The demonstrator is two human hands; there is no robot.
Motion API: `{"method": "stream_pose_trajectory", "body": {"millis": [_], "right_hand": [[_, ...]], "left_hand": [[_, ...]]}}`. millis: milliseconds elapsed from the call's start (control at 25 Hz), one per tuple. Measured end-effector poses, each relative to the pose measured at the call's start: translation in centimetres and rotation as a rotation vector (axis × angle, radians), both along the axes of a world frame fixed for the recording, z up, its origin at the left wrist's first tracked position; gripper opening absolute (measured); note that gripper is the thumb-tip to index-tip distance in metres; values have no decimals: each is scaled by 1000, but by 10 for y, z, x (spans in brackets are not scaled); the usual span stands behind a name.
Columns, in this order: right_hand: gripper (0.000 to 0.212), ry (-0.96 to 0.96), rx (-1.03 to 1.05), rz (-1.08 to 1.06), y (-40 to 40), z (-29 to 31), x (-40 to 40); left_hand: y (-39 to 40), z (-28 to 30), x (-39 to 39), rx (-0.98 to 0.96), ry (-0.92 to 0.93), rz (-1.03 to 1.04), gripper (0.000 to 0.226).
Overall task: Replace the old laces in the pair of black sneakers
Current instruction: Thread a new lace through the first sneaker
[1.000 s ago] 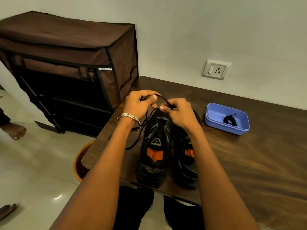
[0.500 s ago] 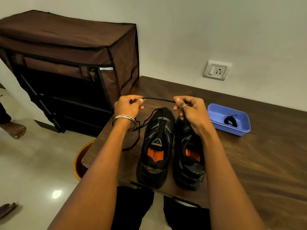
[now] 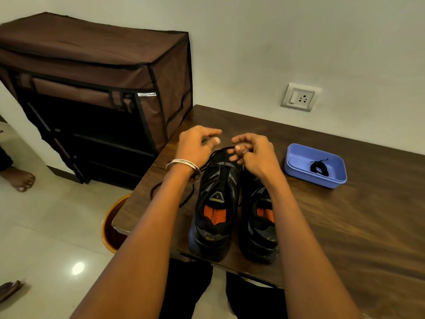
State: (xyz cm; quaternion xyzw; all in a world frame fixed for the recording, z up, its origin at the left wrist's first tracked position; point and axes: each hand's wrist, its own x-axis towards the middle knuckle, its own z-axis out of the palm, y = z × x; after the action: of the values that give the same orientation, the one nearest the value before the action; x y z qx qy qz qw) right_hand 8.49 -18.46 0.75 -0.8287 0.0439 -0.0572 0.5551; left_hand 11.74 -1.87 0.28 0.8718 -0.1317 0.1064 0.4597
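Two black sneakers stand side by side near the front edge of the wooden table (image 3: 345,226), toes pointing away from me: the left sneaker (image 3: 216,203) and the right sneaker (image 3: 259,217), both with orange insoles. A black lace (image 3: 220,150) arcs over the left sneaker's toe and trails down to a loose loop on the table at the left. My right hand (image 3: 255,155) pinches the lace's end above the toes. My left hand (image 3: 195,143) hovers just above the lace, blurred, fingers apart.
A blue plastic tray (image 3: 296,157) at the right holds a bundled black lace (image 3: 319,168). A brown fabric shoe rack (image 3: 92,72) stands left of the table, an orange bucket (image 3: 110,226) below its corner. Another person's foot (image 3: 19,178) rests on the floor at far left.
Half a second ago both hands held the lace stretched taut between them. They have since moved closer together, the lace has gone slack, and my left hand's fingers have spread.
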Motion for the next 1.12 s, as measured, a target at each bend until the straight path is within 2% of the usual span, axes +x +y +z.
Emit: {"method": "stream_pose_trajectory", "body": {"millis": [80,160,240,480,640,760,880,960,1120], "right_hand": [[19,-16,-14,-9,3,0,-1],[19,-24,-40,-55,2,0,-2],[20,-18,-12,-84,-2,0,-3],[21,1,-81,-122,-3,-2,1],[8,189,-156,-80,-3,-10,2],[32,403,-250,-34,-1,-13,1],[43,494,-264,5,7,-18,-1],[43,490,-217,-27,9,-24,-1],[33,502,-44,-128,1,-31,-4]], "left_hand": [[-13,0,-5,38,18,-137,25],[-18,-1,-5,25,34,-169,24],[-17,-2,-3,-18,48,-152,22],[-17,-6,-3,38,56,-140,14],[-18,-14,0,36,147,-44,4],[-20,-21,2,148,205,40,8],[-28,-25,0,323,248,47,6],[-34,-30,-1,437,272,8,5],[-42,-37,0,530,297,32,9]]}}
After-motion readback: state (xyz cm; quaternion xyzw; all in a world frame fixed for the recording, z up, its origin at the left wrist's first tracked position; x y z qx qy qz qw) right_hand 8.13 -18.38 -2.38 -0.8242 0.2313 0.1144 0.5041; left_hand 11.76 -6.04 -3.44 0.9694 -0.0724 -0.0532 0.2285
